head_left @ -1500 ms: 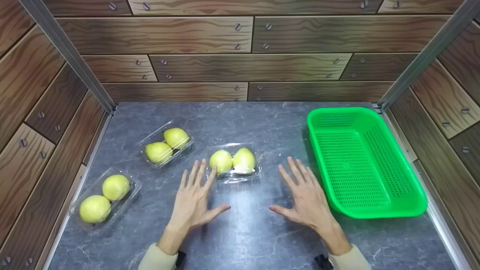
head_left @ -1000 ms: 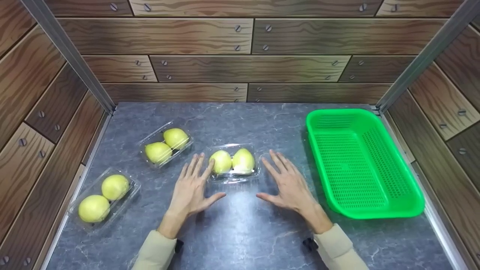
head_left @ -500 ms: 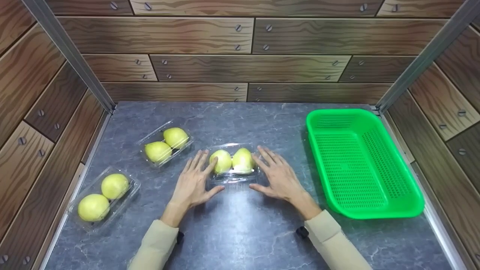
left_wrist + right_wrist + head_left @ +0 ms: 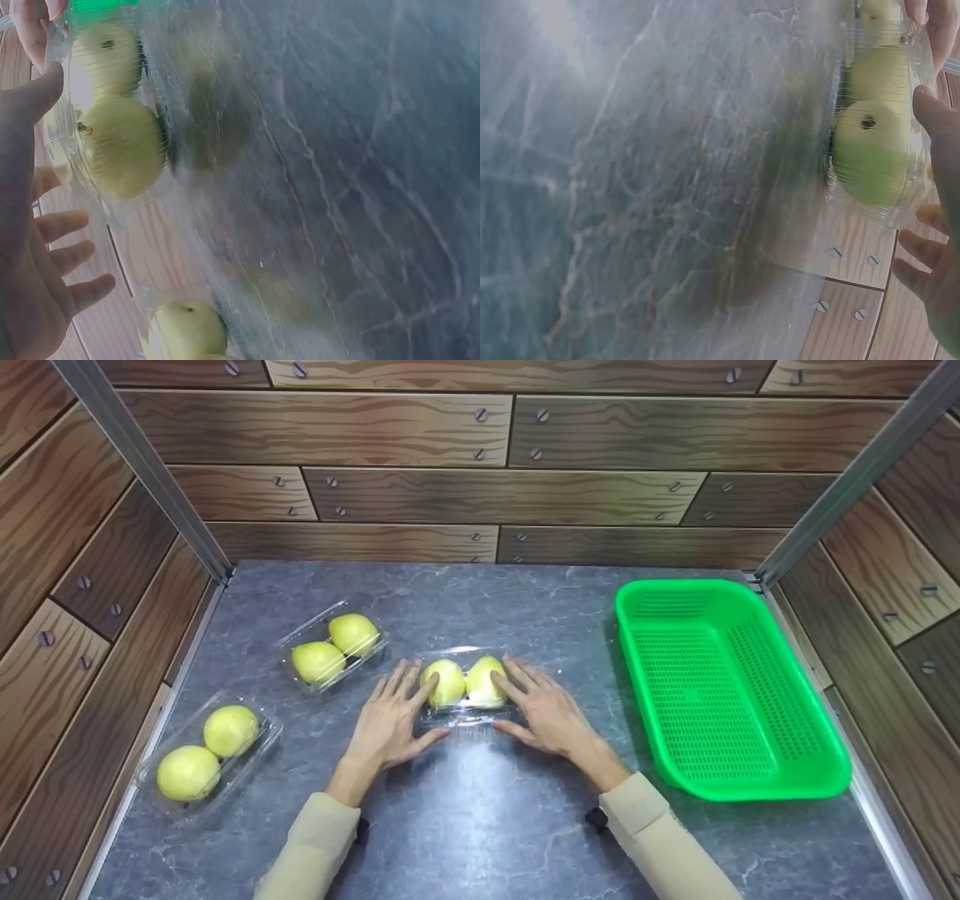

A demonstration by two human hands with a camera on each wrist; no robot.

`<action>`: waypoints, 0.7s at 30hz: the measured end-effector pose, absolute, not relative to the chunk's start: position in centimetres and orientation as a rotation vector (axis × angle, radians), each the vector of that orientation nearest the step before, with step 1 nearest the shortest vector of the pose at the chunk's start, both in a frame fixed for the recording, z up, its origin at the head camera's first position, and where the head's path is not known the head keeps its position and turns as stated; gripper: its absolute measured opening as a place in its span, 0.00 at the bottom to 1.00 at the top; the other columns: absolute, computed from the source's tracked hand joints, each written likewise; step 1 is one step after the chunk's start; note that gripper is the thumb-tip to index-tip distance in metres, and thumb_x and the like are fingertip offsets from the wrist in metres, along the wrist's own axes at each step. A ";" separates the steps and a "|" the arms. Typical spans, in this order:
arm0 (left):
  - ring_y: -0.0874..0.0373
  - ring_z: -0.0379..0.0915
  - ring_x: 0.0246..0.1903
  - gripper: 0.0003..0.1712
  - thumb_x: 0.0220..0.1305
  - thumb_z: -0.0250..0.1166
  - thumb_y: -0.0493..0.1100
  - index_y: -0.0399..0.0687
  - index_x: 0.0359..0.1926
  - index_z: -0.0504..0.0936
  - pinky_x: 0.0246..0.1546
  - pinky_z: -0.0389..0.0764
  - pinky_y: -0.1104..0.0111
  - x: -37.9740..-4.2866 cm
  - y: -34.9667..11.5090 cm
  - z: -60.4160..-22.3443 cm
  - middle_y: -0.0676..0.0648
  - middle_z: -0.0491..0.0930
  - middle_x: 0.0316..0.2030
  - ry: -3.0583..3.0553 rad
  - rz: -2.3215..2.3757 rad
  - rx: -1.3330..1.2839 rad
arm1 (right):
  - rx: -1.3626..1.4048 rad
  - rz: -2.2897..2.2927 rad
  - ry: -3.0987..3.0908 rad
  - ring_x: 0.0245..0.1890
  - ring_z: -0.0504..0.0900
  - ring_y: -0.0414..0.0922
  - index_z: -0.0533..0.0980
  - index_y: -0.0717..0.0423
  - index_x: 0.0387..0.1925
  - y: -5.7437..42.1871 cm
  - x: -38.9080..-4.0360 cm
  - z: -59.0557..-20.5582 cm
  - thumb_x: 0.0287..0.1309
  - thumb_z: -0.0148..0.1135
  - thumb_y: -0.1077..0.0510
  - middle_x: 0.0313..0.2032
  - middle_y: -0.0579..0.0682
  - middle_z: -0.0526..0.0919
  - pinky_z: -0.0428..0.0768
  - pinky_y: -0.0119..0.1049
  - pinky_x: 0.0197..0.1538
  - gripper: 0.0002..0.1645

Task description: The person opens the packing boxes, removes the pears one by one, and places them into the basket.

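Observation:
A clear plastic box (image 4: 469, 718) with two round yellow-green fruits (image 4: 444, 684) stands mid-table in the head view. On its left side is my left hand (image 4: 386, 724), fingers spread, index fingertip over the box's edge. My right hand (image 4: 547, 712) flanks the opposite side, its index finger overlapping the right fruit in this view. Both thumbs lie toward the near side of the box. In the left wrist view, the thumb and spread fingers frame the fruit (image 4: 124, 146) behind ribbed plastic. The right wrist view has the right hand's thumb (image 4: 930, 112) beside the box's top.
Two more clear boxes, each with two yellow-green fruits, lie at left: one further back (image 4: 330, 684), one near the left edge (image 4: 259, 746). A green plastic basket (image 4: 712, 697) stands at right. Wood-patterned walls (image 4: 405, 495) enclose the marbled grey table (image 4: 495, 840).
My right hand has moved left from beside the green basket to the right side of the middle box. My left hand has shifted only slightly; the boxes stay put.

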State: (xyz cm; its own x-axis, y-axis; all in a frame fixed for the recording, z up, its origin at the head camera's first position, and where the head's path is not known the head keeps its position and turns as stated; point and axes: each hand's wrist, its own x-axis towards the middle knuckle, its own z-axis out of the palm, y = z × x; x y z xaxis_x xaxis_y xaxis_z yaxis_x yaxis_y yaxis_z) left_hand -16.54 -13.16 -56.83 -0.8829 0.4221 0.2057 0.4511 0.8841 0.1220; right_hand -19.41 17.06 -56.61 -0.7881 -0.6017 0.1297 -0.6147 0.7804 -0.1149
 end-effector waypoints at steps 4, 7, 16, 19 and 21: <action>0.37 0.59 0.79 0.49 0.67 0.60 0.75 0.54 0.79 0.66 0.81 0.66 0.47 -16.7 -13.2 -57.0 0.36 0.64 0.79 -2.862 -0.229 -0.701 | 0.972 0.289 -2.905 0.78 0.67 0.63 0.59 0.44 0.82 17.1 -19.3 -56.8 0.71 0.57 0.30 0.82 0.59 0.58 0.76 0.63 0.73 0.47; 0.36 0.60 0.79 0.48 0.68 0.59 0.74 0.54 0.79 0.67 0.80 0.68 0.46 -16.7 -13.2 -57.1 0.36 0.65 0.78 -2.846 -0.213 -0.709 | 0.957 0.318 -2.910 0.78 0.67 0.63 0.59 0.43 0.82 17.1 -19.2 -56.8 0.71 0.58 0.31 0.83 0.59 0.57 0.78 0.64 0.70 0.46; 0.36 0.61 0.78 0.46 0.69 0.59 0.73 0.53 0.78 0.69 0.78 0.70 0.45 -16.6 -13.1 -57.2 0.36 0.68 0.77 -2.818 -0.222 -0.717 | 0.941 0.376 -2.890 0.75 0.71 0.64 0.62 0.44 0.81 17.3 -18.9 -57.2 0.70 0.60 0.32 0.82 0.58 0.59 0.81 0.65 0.67 0.45; 0.36 0.61 0.78 0.46 0.69 0.59 0.73 0.54 0.78 0.69 0.78 0.70 0.45 -16.6 -12.9 -57.2 0.37 0.67 0.77 -2.813 -0.226 -0.717 | 0.936 0.368 -2.891 0.75 0.71 0.64 0.62 0.44 0.81 17.4 -18.7 -57.2 0.71 0.60 0.32 0.82 0.58 0.59 0.82 0.64 0.66 0.45; 0.36 0.61 0.79 0.46 0.69 0.59 0.73 0.54 0.78 0.69 0.78 0.70 0.44 -16.6 -12.8 -57.1 0.37 0.67 0.77 -2.814 -0.218 -0.720 | 0.934 0.358 -2.889 0.75 0.72 0.64 0.62 0.44 0.81 17.6 -18.6 -57.2 0.71 0.59 0.32 0.82 0.59 0.59 0.82 0.64 0.66 0.45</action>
State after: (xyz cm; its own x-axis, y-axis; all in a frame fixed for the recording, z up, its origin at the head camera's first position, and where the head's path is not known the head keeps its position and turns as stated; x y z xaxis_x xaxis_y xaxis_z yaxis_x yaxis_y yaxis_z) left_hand -16.59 -12.81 -57.09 -0.8535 0.4544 0.2552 0.4883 0.8684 0.0868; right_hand -18.61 17.56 -57.18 -0.8101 -0.5665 0.1509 -0.5862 0.7863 -0.1952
